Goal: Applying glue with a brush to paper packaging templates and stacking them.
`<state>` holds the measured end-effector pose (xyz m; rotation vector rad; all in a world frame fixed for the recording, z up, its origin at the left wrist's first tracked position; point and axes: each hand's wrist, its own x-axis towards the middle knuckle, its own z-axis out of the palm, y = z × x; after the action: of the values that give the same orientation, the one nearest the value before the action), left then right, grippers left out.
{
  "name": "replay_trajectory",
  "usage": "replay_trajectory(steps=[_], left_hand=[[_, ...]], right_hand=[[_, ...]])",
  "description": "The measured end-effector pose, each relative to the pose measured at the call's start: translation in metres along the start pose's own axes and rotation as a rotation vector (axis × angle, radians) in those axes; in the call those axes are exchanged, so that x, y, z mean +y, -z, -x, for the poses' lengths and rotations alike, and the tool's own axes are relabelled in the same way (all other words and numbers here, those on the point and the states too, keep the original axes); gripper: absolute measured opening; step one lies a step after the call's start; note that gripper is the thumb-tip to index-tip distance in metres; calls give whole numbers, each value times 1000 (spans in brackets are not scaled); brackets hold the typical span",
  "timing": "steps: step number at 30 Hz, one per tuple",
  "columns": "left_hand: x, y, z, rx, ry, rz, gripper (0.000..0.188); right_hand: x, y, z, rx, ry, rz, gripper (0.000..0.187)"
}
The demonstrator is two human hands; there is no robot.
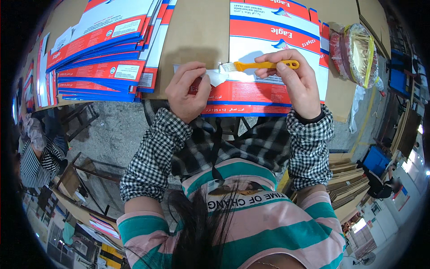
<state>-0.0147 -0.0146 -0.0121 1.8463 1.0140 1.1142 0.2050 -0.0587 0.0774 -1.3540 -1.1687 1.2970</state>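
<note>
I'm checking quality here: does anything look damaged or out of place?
Yes: by the brush, a ragged-edged white patch interrupts the red of the printed sheet, looking possibly torn. The left stack is unevenly fanned, its edges misaligned.

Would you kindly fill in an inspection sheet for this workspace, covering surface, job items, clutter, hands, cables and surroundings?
Surface: brown worktop, partly covered by printed card.
Job items: yellow-handled brush, bristles over a white patch on the near red, white and blue card; fanned card stack at left.
Clutter: round, clear-wrapped bundle with a yellow edge, at right; contents unclear.
Right hand: grips the brush handle.
Left hand: curled beside the white patch; grip unclear.
Cables: nothing seen.
Surroundings: grey floor, stacked brown boards, a person in stripes at far left.
</note>
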Motion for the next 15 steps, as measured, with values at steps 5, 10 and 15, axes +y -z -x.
replay_trajectory(steps=[5,10,15], left_hand=[[1,1,0,0,8,2,12],[4,2,0,-8,31,10,12],[1,2,0,-2,-4,-6,12]], right_hand=[[1,-1,-1,-31,7,6,15],[3,-1,-2,-43,25,24,15],[1,-1,-2,-41,14,25,15]])
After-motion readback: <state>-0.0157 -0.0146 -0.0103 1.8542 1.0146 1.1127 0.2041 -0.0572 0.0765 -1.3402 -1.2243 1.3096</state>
